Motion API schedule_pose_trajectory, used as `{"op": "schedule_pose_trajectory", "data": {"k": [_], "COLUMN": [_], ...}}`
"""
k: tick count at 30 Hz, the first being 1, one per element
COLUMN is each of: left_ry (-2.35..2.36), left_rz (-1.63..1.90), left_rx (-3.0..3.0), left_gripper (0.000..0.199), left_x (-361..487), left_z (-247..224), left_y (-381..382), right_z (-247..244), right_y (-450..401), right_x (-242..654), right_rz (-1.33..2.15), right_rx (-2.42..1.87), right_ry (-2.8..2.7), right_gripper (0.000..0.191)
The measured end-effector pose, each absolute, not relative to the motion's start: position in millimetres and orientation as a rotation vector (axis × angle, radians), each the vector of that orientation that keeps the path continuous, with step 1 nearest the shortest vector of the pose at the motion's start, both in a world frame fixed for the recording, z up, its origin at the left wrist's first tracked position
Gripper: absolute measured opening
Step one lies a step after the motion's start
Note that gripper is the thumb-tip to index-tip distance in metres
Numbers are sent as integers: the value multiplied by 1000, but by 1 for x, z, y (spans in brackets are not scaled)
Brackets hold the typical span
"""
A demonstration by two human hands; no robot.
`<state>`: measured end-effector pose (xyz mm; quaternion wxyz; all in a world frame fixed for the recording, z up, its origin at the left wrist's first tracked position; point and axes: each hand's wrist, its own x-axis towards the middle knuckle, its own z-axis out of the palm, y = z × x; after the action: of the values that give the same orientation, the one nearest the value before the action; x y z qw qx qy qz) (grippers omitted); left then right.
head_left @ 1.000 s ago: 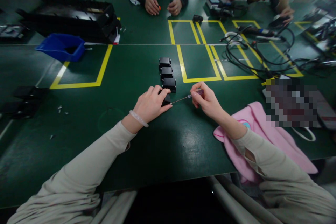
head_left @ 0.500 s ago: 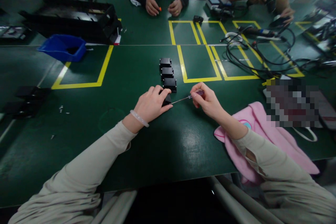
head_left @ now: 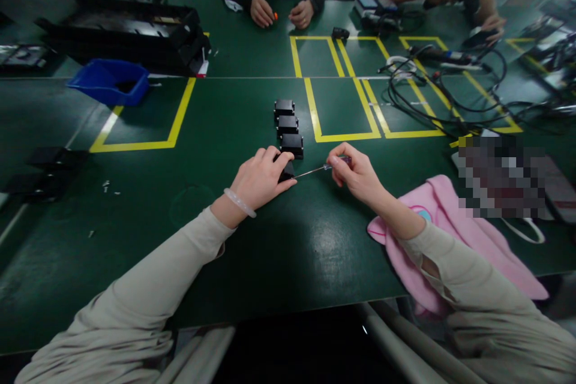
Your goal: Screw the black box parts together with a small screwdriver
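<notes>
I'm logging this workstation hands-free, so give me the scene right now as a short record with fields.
Left hand: the left hand holds a black block on the table
Right hand: the right hand grips a screwdriver
Tool tip: by the left thumb, at the held block; exact contact too small to tell
Row: three more black blocks beyond the held one
Loose parts: small metal pieces, left
Cloth: pink cloth, partly under the right forearm
Container: blue bin, far left
</notes>
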<state>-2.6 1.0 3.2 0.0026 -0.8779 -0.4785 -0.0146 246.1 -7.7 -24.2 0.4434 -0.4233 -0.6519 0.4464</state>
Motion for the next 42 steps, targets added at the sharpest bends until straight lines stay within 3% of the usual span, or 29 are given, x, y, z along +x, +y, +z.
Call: {"op": "schedule_pose_trajectory", "data": {"k": [42], "left_ry": [-1510], "left_rz": [-41], "left_rx": [-2754], "left_gripper": [51], "left_x": [-2], "left_z": [4], "left_y": [1], "right_z": [-29], "right_y": [-6], "right_x": [245], "right_rz": [1121], "right_rx": [-1001], "right_ry": [-1566], "right_gripper": [30]}}
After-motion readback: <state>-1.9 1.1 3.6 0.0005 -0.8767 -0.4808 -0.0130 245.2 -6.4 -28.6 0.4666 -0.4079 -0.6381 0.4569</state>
